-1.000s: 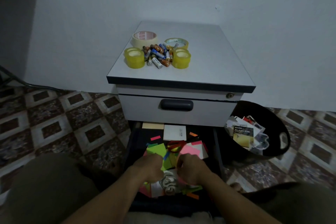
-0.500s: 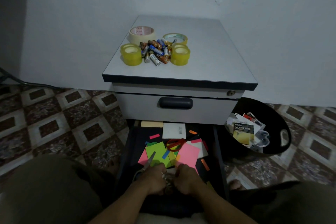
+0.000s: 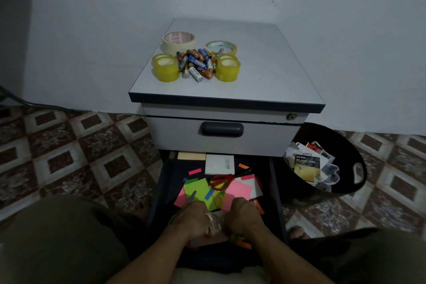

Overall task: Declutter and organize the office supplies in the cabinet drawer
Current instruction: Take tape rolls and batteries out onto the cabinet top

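**Chief:** Where are the hands?

**Inspector:** Both are low in the open drawer (image 3: 161, 182), at its near end. The left hand (image 3: 194, 219) and right hand (image 3: 244, 215) sit knuckles up, just beside each other. The fingers of both are curled tight on a crumpled clear wrapper (image 3: 214, 223) held between them.

**Chief:** Anything else in the left hand?

**Inspector:** A grey tip (image 3: 191, 196) shows just beyond its knuckles, over the green notes (image 3: 202, 188). I cannot tell whether the hand holds it.

**Chief:** Drawer contents?

**Inspector:** Green notes lie to the left and pink notes (image 3: 238, 191) to the right, overlapping, with loose coloured strips scattered around them. Red scissors (image 3: 221, 181) lie just beyond the notes. At the far end a tan pad (image 3: 191, 155) and a white pad (image 3: 219, 164) lie side by side, below the closed upper drawer (image 3: 265, 138).

**Chief:** Cabinet (image 3: 265, 64) top?

**Inspector:** A heap of batteries (image 3: 197, 62) sits on the left half with tape around it. A beige roll (image 3: 178, 40) is at the far left and a clear roll (image 3: 221, 47) at the far right. A left yellow stack (image 3: 165, 68) and a right yellow stack (image 3: 228, 68) stand at the near sides, just beside the heap.

**Chief:** Surroundings?

**Inspector:** A black bin (image 3: 355, 161) stands on the tiled floor (image 3: 92, 157) right of the cabinet. It holds packaging (image 3: 307, 163).
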Motion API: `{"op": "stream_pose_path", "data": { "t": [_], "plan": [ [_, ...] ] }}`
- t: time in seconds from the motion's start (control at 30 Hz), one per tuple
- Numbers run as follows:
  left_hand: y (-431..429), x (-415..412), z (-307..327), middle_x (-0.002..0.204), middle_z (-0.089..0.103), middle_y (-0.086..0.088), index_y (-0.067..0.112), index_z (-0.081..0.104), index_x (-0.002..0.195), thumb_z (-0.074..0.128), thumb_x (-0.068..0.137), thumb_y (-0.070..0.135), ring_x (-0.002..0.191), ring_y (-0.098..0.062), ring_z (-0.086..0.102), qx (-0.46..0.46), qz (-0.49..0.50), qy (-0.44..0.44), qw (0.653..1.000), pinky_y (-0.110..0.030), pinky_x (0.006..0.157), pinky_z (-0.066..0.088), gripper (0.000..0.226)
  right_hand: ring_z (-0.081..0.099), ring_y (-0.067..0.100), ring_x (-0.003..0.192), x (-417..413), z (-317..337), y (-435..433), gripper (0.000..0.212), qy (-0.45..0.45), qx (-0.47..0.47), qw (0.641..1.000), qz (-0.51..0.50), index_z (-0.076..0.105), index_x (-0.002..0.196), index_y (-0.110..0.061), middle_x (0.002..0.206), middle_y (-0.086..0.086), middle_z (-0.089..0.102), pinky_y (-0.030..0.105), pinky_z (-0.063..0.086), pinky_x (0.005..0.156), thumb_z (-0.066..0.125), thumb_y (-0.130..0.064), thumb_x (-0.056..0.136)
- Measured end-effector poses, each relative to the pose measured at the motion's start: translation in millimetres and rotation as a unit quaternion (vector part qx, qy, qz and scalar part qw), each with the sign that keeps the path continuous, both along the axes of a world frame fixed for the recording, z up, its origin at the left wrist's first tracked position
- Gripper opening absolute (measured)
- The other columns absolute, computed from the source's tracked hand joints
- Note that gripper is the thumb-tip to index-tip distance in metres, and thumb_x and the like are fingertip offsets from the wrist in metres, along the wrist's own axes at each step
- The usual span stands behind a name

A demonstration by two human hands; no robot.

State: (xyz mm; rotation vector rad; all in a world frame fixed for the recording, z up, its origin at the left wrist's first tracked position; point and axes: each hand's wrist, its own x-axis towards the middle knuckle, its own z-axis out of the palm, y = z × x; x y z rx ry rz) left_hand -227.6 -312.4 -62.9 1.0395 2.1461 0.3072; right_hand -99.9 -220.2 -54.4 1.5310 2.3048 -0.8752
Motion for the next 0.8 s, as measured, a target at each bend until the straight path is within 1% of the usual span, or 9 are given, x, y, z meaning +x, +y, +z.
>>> {"op": "stream_pose_path", "data": {
  "t": [0.07, 0.13, 0.2, 0.27, 0.37, 0.43, 0.6, 0.7, 0.8],
  "plan": [
    [-1, 0, 1, 0.133, 0.058, -0.007, 0.021, 0.067, 0.110, 0.054, 0.090, 0.019, 0.114, -0.024, 0.059, 0.006, -0.019, 0.030, 0.999, -0.032, 0.093, 0.050, 0.025, 0.060, 0.018, 0.093, 0, -2, 0, 0.025, 0.025, 0.007, 1.000, 0.013, 0.059, 0.114, -0.012, 0.114, 0.007, 0.063, 0.026, 0.056, 0.082, 0.063, -0.018, 0.090],
    [-2, 2, 1, 0.146, 0.047, -0.008, 0.023, 0.062, 0.125, 0.052, 0.092, 0.016, 0.129, -0.026, 0.050, 0.004, -0.032, 0.044, 0.999, -0.036, 0.103, 0.046, 0.035, 0.057, 0.018, 0.100, 2, 1, -2, 0.035, 0.044, 0.012, 0.999, 0.024, 0.054, 0.124, -0.015, 0.122, 0.008, 0.058, 0.026, 0.052, 0.086, 0.062, -0.026, 0.091],
    [-3, 3, 0, 0.159, 0.031, -0.007, 0.025, 0.044, 0.146, 0.051, 0.093, 0.017, 0.144, -0.026, 0.034, 0.009, -0.030, 0.049, 0.998, -0.040, 0.114, 0.036, 0.054, 0.053, 0.020, 0.108, 5, 3, -3, 0.054, 0.038, 0.013, 0.999, 0.022, 0.044, 0.131, -0.015, 0.126, 0.007, 0.052, 0.026, 0.046, 0.085, 0.065, -0.038, 0.087],
    [-4, 5, 2, 0.165, 0.019, -0.003, 0.024, 0.026, 0.155, 0.052, 0.095, 0.025, 0.149, -0.025, 0.025, 0.012, -0.027, 0.076, 0.997, -0.039, 0.118, 0.031, 0.065, 0.051, 0.020, 0.109, 7, 4, -5, 0.059, 0.014, 0.016, 0.999, 0.030, 0.040, 0.132, -0.014, 0.128, 0.009, 0.049, 0.028, 0.046, 0.088, 0.062, -0.046, 0.088],
    [-5, 8, 3, 0.165, 0.017, -0.003, 0.021, 0.023, 0.154, 0.057, 0.093, 0.040, 0.146, -0.025, 0.030, -0.001, -0.032, 0.111, 0.993, -0.038, 0.115, 0.035, 0.072, 0.050, 0.021, 0.113, 11, 3, -9, 0.063, -0.005, 0.003, 0.999, 0.040, 0.036, 0.137, -0.010, 0.134, 0.011, 0.046, 0.030, 0.046, 0.093, 0.052, -0.051, 0.093],
    [-6, 10, 4, 0.164, 0.019, -0.004, 0.020, 0.024, 0.154, 0.061, 0.090, 0.044, 0.145, -0.025, 0.032, -0.017, -0.034, 0.120, 0.992, -0.037, 0.113, 0.036, 0.078, 0.049, 0.022, 0.118, 13, 2, -11, 0.062, -0.007, 0.007, 0.999, 0.050, 0.033, 0.141, -0.007, 0.137, 0.012, 0.045, 0.031, 0.045, 0.098, 0.048, -0.047, 0.097],
    [-5, 10, 5, 0.144, 0.041, -0.009, 0.017, 0.044, 0.138, 0.062, 0.088, 0.037, 0.127, -0.027, 0.050, -0.049, -0.042, 0.142, 0.988, -0.038, 0.102, 0.047, 0.056, 0.053, 0.023, 0.117, 13, 0, -11, 0.049, 0.005, 0.024, 0.999, 0.044, 0.034, 0.140, -0.007, 0.133, 0.012, 0.048, 0.031, 0.047, 0.097, 0.040, -0.038, 0.103],
    [-7, 10, 5, 0.140, 0.042, -0.008, 0.018, 0.045, 0.138, 0.064, 0.086, 0.038, 0.124, -0.027, 0.051, -0.059, -0.044, 0.156, 0.985, -0.038, 0.099, 0.048, 0.059, 0.051, 0.025, 0.123, 15, -1, -11, 0.051, 0.001, 0.015, 1.000, 0.028, 0.031, 0.142, -0.007, 0.138, 0.015, 0.043, 0.031, 0.045, 0.100, 0.044, -0.036, 0.102],
    [-6, 11, 4, 0.142, 0.038, -0.007, 0.021, 0.041, 0.141, 0.069, 0.082, 0.047, 0.127, -0.028, 0.048, -0.072, -0.053, 0.166, 0.982, -0.039, 0.101, 0.047, 0.070, 0.049, 0.027, 0.126, 16, 1, -13, 0.059, -0.001, 0.012, 1.000, 0.018, 0.028, 0.143, -0.007, 0.141, 0.017, 0.039, 0.034, 0.044, 0.102, 0.048, -0.040, 0.098]
  ]
}}
